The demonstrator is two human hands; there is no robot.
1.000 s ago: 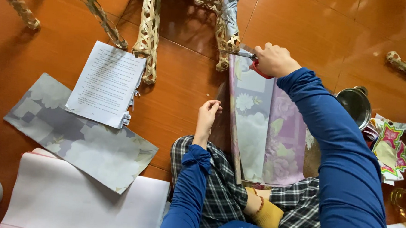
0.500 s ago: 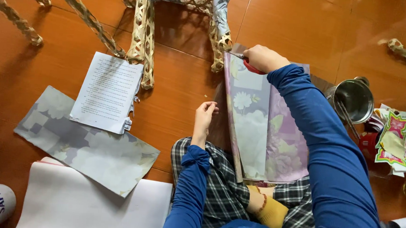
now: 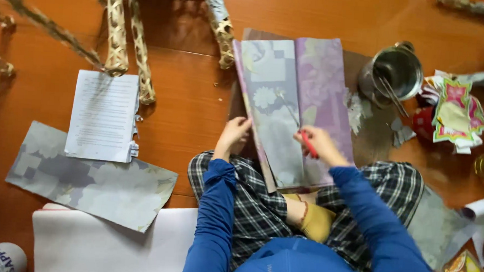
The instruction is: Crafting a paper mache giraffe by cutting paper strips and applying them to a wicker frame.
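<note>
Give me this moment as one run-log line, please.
left hand: steadies patterned paper edge | right hand: holds red-handled scissors on paper | steel pot: right

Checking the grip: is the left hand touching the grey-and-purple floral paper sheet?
Touching: the head view shows the left hand with fingers on the floral paper sheet at its left edge.

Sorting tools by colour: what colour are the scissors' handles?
Red, seen in the head view: scissors held in the right hand.

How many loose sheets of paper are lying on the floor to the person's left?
3: a printed white sheet, a grey patterned sheet partly beneath it, and a large plain white sheet nearest the camera. Others may lie hidden underneath.
</note>
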